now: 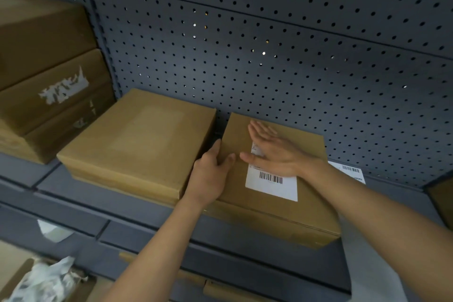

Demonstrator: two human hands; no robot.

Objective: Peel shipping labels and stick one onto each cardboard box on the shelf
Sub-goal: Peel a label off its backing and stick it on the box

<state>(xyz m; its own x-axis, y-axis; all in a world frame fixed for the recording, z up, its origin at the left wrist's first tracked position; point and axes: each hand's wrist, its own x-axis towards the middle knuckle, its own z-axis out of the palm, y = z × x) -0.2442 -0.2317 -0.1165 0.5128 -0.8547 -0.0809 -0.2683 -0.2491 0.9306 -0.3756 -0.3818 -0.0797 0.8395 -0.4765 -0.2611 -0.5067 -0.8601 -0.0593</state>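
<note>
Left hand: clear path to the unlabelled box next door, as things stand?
Probably yes. The left hand grips the left edge of the labelled box, right beside the unlabelled box, whose top is bare. It only has to let go.

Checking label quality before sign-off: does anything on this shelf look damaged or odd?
Yes. The brown cardboard box in the left stack carries ragged white label remnants, torn off rather than cleanly stuck. The white barcode label under the right hand lies flat on the right-hand brown box.
</note>
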